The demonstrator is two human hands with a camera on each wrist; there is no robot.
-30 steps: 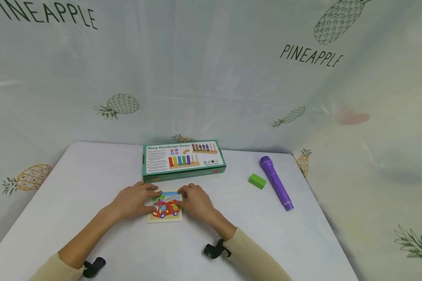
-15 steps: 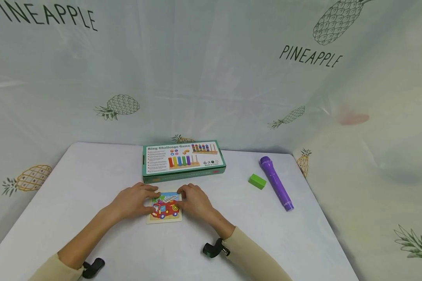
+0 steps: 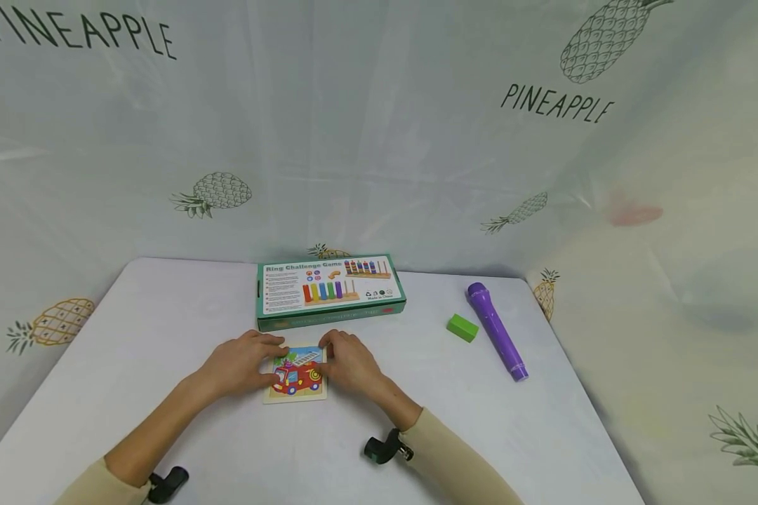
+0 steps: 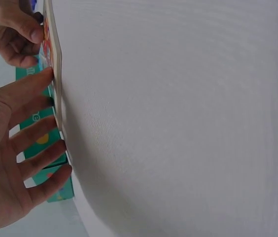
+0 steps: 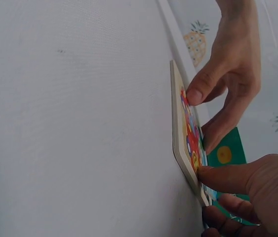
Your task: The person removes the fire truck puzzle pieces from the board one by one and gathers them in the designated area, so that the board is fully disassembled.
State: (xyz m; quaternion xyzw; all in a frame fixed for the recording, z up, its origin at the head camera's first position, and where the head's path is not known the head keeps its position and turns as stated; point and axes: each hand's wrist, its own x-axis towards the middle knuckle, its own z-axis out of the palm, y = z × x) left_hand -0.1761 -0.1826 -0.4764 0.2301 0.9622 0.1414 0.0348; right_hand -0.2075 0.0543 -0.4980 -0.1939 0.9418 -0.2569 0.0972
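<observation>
- Pale backdrop sheet (image 3: 379,140), printed with pineapples, hangs behind a white table (image 3: 278,456).
- Left hand (image 3: 236,365): fingers extended and spread; thumb and index touch the left part of the fire-engine picture board (image 3: 298,379), with no closed grip on it.
- Right hand (image 3: 354,361): thumb on the printed face, fingers bent at the far right corner; pinches the board there.
- Board position: between the hands, flat or nearly flat on the table.
- Handling (judged): thin, pale, wood-like edge suggests light and stiff; printed face perhaps a little slick. Sturdy as a slab, but any loose inset pieces could slip out on tilting; seams too fine to confirm.
- Best hold (judged): opposite side edges, thumbs over the plain border.
- Just beyond: green Ring Challenge Game box (image 3: 328,291), lying flat.
- Off to the right: green block (image 3: 462,327); near it, purple toy microphone (image 3: 497,331), lying aslant.
- Surface: looks smooth; board probably slides easily.
- Sheet: faintly creased, lettered PINEAPPLE.
</observation>
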